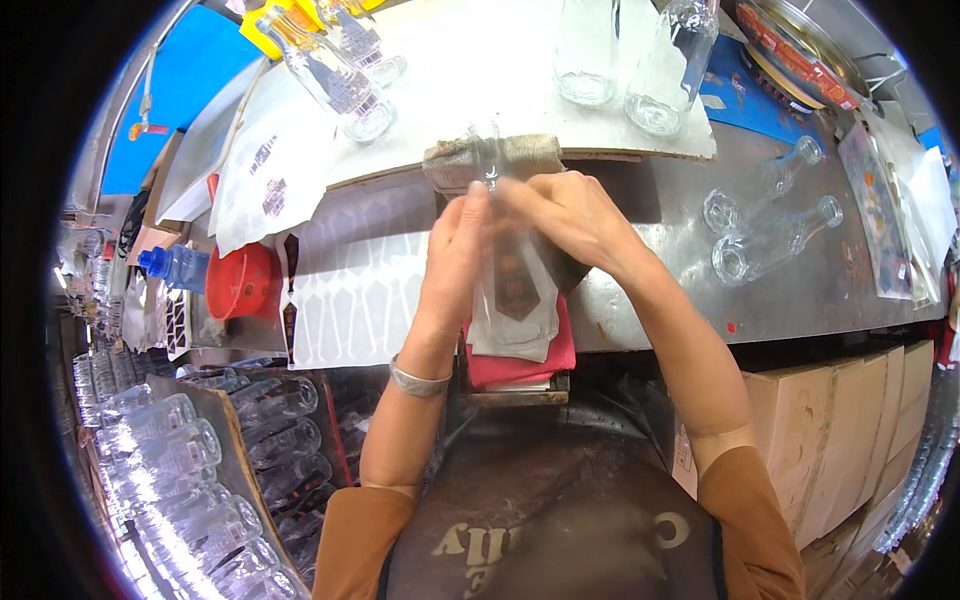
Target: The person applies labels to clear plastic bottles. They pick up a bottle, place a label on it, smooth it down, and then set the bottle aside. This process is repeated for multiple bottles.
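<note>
A clear glass bottle [490, 160] lies in front of me, its neck pointing away and resting on a folded beige cloth [545, 150]. A dark brown pointed decal [516, 285] shows at its body; whether it is on the near or far side of the glass I cannot tell. My left hand [458, 240] is closed against the bottle's left side, thumb along the neck. My right hand [580, 215] bends over the bottle from the right, its fingertips smeared by motion. Under the bottle is white paper on a red cloth [520, 370].
A sheet with tie-shaped outlines [350, 270] lies left, near a red bowl [240, 280]. Glass bottles stand on the white board [460, 60]; two bottles [775, 240] lie right. Crated bottles [180, 450] fill lower left, cardboard boxes [830, 430] lower right.
</note>
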Tool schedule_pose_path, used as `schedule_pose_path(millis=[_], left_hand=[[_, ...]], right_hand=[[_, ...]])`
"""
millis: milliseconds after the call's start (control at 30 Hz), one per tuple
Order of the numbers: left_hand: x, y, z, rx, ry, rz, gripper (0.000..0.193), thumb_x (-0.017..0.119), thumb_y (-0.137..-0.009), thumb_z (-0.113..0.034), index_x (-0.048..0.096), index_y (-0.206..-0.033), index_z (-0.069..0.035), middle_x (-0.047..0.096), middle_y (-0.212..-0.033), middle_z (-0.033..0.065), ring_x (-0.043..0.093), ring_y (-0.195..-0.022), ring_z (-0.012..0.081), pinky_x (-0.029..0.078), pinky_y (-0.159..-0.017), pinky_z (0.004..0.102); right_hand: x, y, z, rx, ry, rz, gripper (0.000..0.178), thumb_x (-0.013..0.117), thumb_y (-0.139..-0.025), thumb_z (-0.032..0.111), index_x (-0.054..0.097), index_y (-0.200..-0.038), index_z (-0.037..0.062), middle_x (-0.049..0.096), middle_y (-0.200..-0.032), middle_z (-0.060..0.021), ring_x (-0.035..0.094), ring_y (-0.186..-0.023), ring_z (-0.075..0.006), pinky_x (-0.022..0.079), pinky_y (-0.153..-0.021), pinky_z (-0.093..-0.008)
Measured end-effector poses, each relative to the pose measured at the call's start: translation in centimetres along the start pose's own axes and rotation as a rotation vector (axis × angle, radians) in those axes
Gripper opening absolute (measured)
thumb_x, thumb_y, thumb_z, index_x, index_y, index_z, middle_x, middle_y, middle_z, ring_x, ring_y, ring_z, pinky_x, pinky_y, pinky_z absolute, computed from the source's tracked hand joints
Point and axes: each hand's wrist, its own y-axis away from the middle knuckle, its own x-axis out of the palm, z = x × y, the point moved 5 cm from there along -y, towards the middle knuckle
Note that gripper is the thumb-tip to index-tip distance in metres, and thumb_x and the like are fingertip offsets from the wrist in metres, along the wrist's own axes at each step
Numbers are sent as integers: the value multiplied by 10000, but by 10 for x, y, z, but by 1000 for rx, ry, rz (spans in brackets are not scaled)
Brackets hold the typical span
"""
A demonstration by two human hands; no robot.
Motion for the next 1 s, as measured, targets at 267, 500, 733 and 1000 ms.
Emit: schedule_pose_path(millis=[267, 500, 733, 1000], left_hand=[[9, 2, 4, 80, -30, -21, 530, 403, -1061, -489, 629, -1135, -15, 695, -931, 65, 664, -829, 112, 538, -731, 245], [4, 2, 9, 88, -41, -15, 546, 389, -1062, -488, 630, -1138, -3, 715, -981, 109, 684, -822, 130, 548, -706, 253], [8, -2, 12, 19, 150, 33, 542, 366, -1067, -480, 586, -1222, -9, 684, -1116, 138, 694, -885, 186, 545, -721, 272], [13, 5, 5, 28, 14, 4, 584, 369, -1063, -489, 542, -1317, 8, 651, -1215, 160, 692, -938, 215, 549, -740, 295]], right_hand=[[9, -8, -19, 18, -158, 84, 586, 584, -927, 537, 740, -956, -27, 742, -860, -143, 704, -787, -217, 533, -754, -336], [7, 10, -5, -58, -93, 48, 569, 616, -942, 499, 705, -1056, -51, 745, -906, -130, 694, -867, -193, 522, -801, -314], [12, 10, -31, -34, -432, 82, 572, 552, -998, 493, 678, -1142, -46, 694, -878, -87, 646, -855, -167, 505, -815, -301], [-10, 37, -56, 106, -807, -233, 406, 580, -1009, 373, 658, -1162, 5, 639, -899, -13, 589, -804, -66, 485, -735, -208]])
